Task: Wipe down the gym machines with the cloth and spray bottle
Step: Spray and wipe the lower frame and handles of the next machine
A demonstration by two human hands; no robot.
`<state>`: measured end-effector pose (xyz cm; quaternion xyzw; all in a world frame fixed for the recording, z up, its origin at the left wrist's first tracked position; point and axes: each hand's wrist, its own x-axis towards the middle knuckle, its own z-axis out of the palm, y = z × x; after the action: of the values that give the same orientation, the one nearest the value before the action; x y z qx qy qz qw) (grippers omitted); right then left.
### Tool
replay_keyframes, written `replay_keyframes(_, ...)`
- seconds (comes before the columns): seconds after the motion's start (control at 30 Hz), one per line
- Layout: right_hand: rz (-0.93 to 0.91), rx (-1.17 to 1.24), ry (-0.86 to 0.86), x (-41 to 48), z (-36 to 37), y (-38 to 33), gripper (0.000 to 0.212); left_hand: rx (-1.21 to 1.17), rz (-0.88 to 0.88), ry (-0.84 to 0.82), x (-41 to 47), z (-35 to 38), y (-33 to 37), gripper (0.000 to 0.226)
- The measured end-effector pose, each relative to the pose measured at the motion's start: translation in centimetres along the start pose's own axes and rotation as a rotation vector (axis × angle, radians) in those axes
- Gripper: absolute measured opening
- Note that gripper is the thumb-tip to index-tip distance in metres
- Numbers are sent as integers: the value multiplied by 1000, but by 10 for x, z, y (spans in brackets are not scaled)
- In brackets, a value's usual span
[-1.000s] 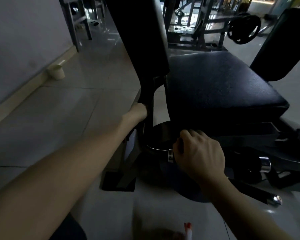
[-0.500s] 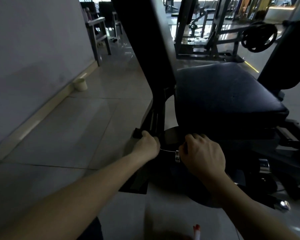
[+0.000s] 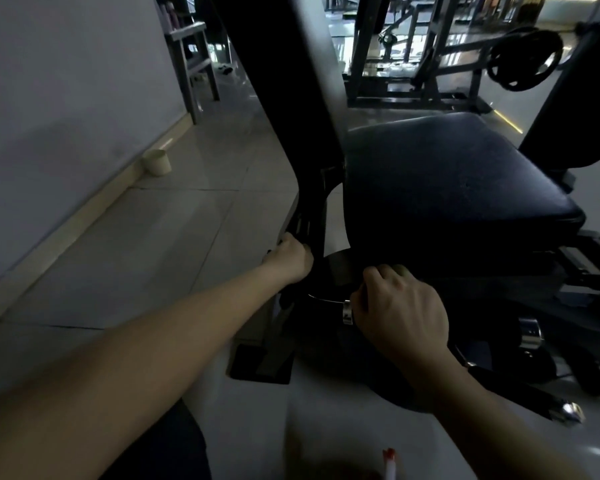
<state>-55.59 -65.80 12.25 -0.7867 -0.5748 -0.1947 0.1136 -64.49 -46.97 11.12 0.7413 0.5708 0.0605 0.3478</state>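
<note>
Light very dim, detail limited.

Left hand: fingers curled tight round a dark object at the foot of the upright post. I cannot tell whether that is the cloth or part of the frame.

Right hand: knuckles up, fingers curled in against the lower front edge of the seat pad, thumb side just beside a chrome collar. Whatever is inside the curl is hidden, so I cannot tell if it holds anything.

Key relation: the seat pad lies ahead and to the right of both hands, with its long axis running away from me toward the upper right. My right hand touches its near edge and my left is off to the side, so the right is the nearer hand for a stroke along the top. The post rises from my left hand, leaning up and left.

Spray bottle: only a white and red tip shows at the bottom edge. It is probably the nozzle, closer to my body than either hand and in neither.

Judgement: I am working the low frame parts, and the pad top looks not yet wiped.
</note>
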Motion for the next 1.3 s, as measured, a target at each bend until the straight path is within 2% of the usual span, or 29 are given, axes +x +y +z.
replay_keyframes(0.23, -31, -6, 23, -1, 3, 1, 23, 59, 30, -19, 23, -11, 22, 41)
replay_keyframes(0.4, -17, -14, 5, -2, 0, 2, 23, 47, -31, 32, -3, -2, 6, 47)
replay_keyframes(0.5, -16, 7, 3, -1, -2, 1, 22, -106, -163, 113, -26, 15, -12, 42)
replay_keyframes(0.57, -32, 36, 3, -1, -3, 1, 22, -125, -188, 136, -51, 23, -14, 45)
replay_keyframes(0.6, -38, 43, -4, -2, -2, 1, 22, -231, -221, 157, -62, 27, -11, 48)
replay_keyframes(0.67, -43, 52, -14, -2, -1, 1, 22, -658, -369, 218, -86, 41, -10, 47)
replay_keyframes(0.77, -51, 50, -51, -3, -4, 2, 23, -872, -430, 196, -115, 62, 6, 45)
replay_keyframes(0.87, -66, 65, -49, -5, -6, 5, 21, -1025, -492, 171, -106, 83, 15, 49)
replay_keyframes(0.93, -67, 77, -55, -5, -7, 6, 20, -1114, -522, 125, -118, 72, 21, 54)
replay_keyframes(1.03, -61, 71, -82, -4, -9, 5, 21, -1199, -469, 91, -147, 48, 32, 36)
replay_keyframes(1.13, -74, 45, -96, -4, -8, 4, 23, -1260, -475, 79, -140, 54, 22, 47)
replay_keyframes(1.3, -61, 12, -92, -3, -7, 3, 25, -1283, -517, 149, -114, 78, 3, 58)
